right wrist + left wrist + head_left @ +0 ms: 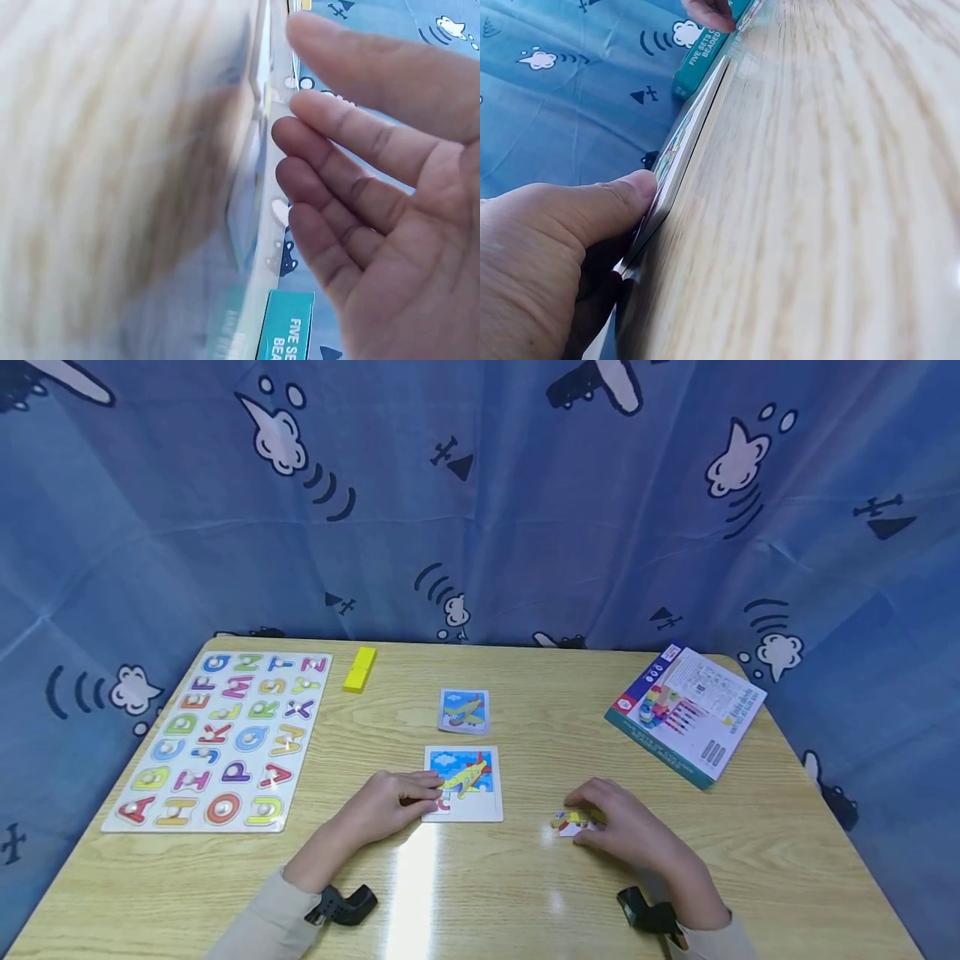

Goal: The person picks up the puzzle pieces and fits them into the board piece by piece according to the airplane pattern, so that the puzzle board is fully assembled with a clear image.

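Note:
A square board with a yellow aeroplane picture [480, 808] lies near the middle of the table. My left hand [382, 806] grips its left edge; in the left wrist view the thumb [619, 199] lies on top of the board [681, 161], the other fingers mostly hidden beside the edge. A red letter shows at the board's lower left. To the right, small pieces with yellow, red and white colours [568, 821] lie on the table, partly covered by my right hand [626, 827]. In the right wrist view the right hand's fingers [337, 127] are loosely bent, nothing visible between them and the thumb.
Behind the board lies a smaller aeroplane card [463, 712]. An alphabet peg board [247, 693] covers the left side, beside a yellow block [360, 669]. A boxed bead set [686, 714] is at the back right. A blue curtain [480, 527] hangs behind the table [525, 893].

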A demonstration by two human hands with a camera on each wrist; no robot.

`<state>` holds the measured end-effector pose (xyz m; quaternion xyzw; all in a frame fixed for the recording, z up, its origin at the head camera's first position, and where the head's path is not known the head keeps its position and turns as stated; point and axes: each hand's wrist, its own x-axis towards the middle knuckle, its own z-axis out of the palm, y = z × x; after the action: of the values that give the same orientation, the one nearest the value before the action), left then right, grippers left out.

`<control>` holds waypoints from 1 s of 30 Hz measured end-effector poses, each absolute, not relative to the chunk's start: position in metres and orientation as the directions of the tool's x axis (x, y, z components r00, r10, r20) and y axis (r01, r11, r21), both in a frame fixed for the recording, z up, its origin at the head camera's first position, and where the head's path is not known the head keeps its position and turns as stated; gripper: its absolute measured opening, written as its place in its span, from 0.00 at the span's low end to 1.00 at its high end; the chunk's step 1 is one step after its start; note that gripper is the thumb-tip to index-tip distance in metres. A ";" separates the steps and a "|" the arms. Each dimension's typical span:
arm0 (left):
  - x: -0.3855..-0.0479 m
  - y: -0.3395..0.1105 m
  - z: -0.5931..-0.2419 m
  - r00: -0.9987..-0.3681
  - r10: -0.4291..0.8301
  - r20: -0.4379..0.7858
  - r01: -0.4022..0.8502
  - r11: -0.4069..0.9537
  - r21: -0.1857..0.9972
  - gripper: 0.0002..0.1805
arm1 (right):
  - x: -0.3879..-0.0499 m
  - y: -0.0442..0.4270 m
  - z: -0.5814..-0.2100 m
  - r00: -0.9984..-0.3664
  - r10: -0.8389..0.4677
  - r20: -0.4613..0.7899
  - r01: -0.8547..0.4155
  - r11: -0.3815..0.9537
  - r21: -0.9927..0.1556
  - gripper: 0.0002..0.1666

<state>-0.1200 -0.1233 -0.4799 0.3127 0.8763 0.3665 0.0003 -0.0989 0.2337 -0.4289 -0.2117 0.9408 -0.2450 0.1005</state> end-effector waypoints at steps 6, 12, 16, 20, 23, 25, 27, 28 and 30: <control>-0.120 -0.123 -0.480 -0.806 0.550 0.219 0.541 0.535 0.649 0.12 | -0.099 0.237 -0.430 -0.885 -0.454 -0.107 -0.352 0.800 -0.486 0.17; -0.120 -0.123 -0.478 -0.809 0.548 0.211 0.535 0.538 0.652 0.12 | -0.101 0.237 -0.433 -0.885 -0.455 -0.098 -0.361 0.804 -0.472 0.13; -0.119 -0.123 -0.477 -0.811 0.545 0.213 0.533 0.539 0.652 0.12 | -0.102 0.236 -0.434 -0.884 -0.463 -0.069 -0.382 0.799 -0.465 0.13; -0.119 -0.123 -0.477 -0.811 0.545 0.214 0.535 0.541 0.649 0.12 | -0.102 0.233 -0.435 -0.894 -0.443 -0.071 -0.361 0.804 -0.472 0.12; -0.119 -0.123 -0.476 -0.804 0.554 0.215 0.544 0.542 0.640 0.12 | -0.102 0.231 -0.435 -0.901 -0.427 -0.072 -0.342 0.804 -0.486 0.13; -0.120 -0.123 -0.476 -0.799 0.561 0.218 0.554 0.543 0.631 0.12 | -0.102 0.229 -0.435 -0.904 -0.423 -0.057 -0.343 0.799 -0.495 0.13; -0.120 -0.123 -0.476 -0.792 0.568 0.222 0.565 0.547 0.618 0.12 | -0.103 0.226 -0.434 -0.900 -0.435 -0.032 -0.362 0.786 -0.501 0.13; -0.120 -0.123 -0.477 -0.791 0.570 0.223 0.569 0.548 0.613 0.12 | -0.103 0.225 -0.433 -0.898 -0.440 -0.022 -0.370 0.780 -0.505 0.14; -0.121 -0.124 -0.478 -0.788 0.573 0.226 0.573 0.548 0.609 0.12 | -0.104 0.222 -0.432 -0.893 -0.450 -0.011 -0.383 0.772 -0.507 0.14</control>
<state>-0.1209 -0.1235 -0.4777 0.3257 0.8797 0.3464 -0.0001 -0.1042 0.2219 -0.4315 -0.2215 0.9391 -0.2544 0.0657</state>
